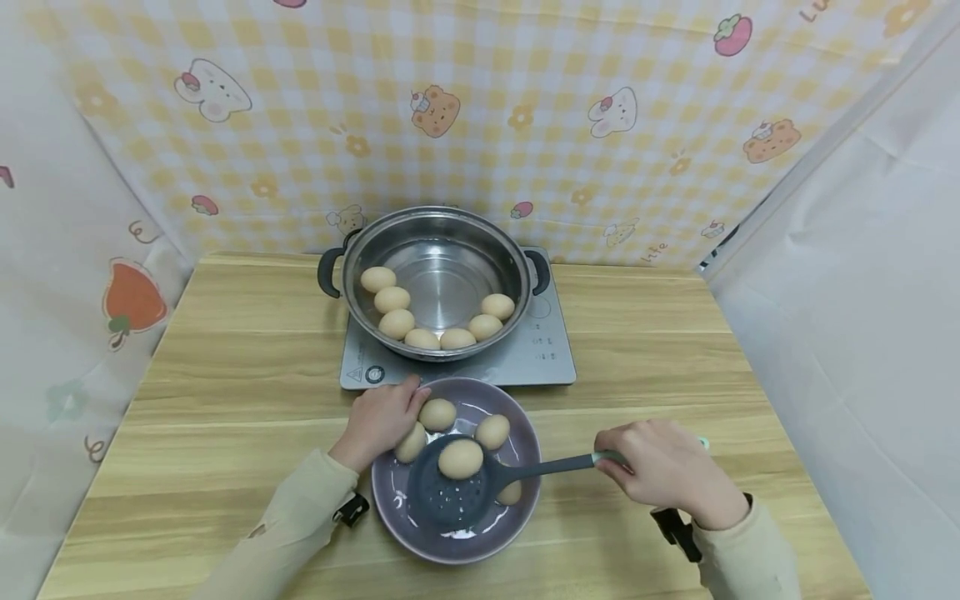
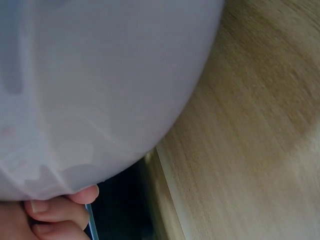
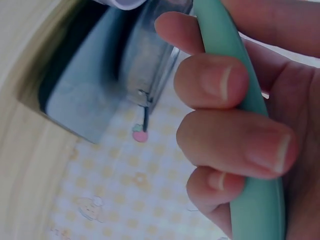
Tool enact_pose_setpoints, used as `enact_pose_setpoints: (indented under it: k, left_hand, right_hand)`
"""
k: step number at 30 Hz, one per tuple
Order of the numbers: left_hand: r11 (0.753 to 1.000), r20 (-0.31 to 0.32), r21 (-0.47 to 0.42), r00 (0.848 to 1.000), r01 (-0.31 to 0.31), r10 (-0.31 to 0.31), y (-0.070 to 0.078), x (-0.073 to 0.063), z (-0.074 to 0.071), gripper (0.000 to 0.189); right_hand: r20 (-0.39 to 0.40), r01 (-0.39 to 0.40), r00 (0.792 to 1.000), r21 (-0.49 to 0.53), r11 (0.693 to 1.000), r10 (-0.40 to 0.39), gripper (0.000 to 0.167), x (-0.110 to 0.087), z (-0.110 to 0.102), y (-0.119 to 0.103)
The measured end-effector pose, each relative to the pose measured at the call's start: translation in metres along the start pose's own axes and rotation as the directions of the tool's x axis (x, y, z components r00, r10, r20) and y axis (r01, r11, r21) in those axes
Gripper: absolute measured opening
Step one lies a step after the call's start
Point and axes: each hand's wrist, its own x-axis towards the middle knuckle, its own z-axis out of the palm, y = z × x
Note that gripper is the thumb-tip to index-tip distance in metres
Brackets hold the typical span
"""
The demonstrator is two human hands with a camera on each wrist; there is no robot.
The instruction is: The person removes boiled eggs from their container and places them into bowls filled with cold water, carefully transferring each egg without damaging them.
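My right hand (image 1: 656,462) grips the green handle (image 3: 262,210) of a dark grey slotted skimmer (image 1: 450,496); fingers (image 3: 235,140) wrap round it. In the skimmer's bowl sits one brown egg (image 1: 461,459), over a purple plate (image 1: 420,535). My left hand (image 1: 381,421) holds that plate by its upper left rim, fingertips (image 2: 60,209) at its pale underside in the left wrist view. Several more eggs lie on the plate: one (image 1: 438,414) near my left thumb, another (image 1: 492,432) to the right, and one (image 1: 509,492) partly hidden under the skimmer's neck.
Behind the plate, a steel pot (image 1: 438,275) with black handles stands on a flat grey induction cooker (image 1: 551,333). Several eggs (image 1: 397,324) curve along the pot's near side. A checked, cartoon-printed cloth (image 1: 487,142) hangs behind the wooden table (image 1: 637,333).
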Motion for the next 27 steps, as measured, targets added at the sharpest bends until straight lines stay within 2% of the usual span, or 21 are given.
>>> enact_pose_setpoints:
  k: [6,13,21,27]
  left_hand:
    - [1.000,-0.020,-0.004,1.000,-0.012,0.012,0.000,-0.001,0.001,0.025]
    - [1.000,-0.010,-0.009,1.000,-0.009,0.009,0.000,-0.001,0.000,0.024]
    - [1.000,-0.047,-0.013,0.999,-0.009,0.008,-0.001,-0.002,0.000,0.024]
    - [0.999,-0.037,-0.033,0.999,0.000,-0.001,0.000,-0.002,0.000,0.022]
  right_hand:
    - [-0.026,-0.019,1.000,-0.042,0.999,0.018,0.014,0.002,-0.016,0.006]
    - [-0.107,-0.031,0.994,-0.101,0.994,0.021,0.007,0.006,-0.033,0.016]
    - [-0.038,-0.051,0.998,-0.083,0.995,0.048,0.007,0.024,-0.063,0.025]
    - [0.012,-0.041,0.999,-0.026,0.999,0.042,0.009,0.046,-0.083,0.034]
